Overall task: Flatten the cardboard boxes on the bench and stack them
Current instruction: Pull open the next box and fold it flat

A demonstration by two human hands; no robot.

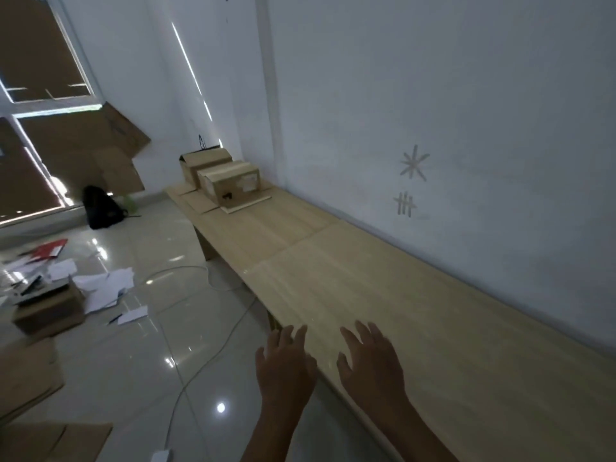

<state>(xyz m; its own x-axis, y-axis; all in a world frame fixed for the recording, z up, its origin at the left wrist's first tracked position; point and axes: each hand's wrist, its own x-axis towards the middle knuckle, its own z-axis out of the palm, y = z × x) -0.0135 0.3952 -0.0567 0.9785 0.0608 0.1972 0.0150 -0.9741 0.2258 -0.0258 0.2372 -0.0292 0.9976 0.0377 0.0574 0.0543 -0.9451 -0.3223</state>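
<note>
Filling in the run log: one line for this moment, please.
hands: left and right open, empty | boxes: two, unflattened, far end of bench | step: approach

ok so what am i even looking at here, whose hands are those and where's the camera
The one picture comes from a wide-angle camera worn on a person's head, looking forward and down. The two bare hands at the bottom are that person's own: the left hand and the right hand, both open with fingers spread, holding nothing, over the near end of a long pale wooden bench along the white wall. At the bench's far end stand two brown cardboard boxes, still box-shaped, on flat cardboard pieces. Papers lie scattered on the tiled floor.
</note>
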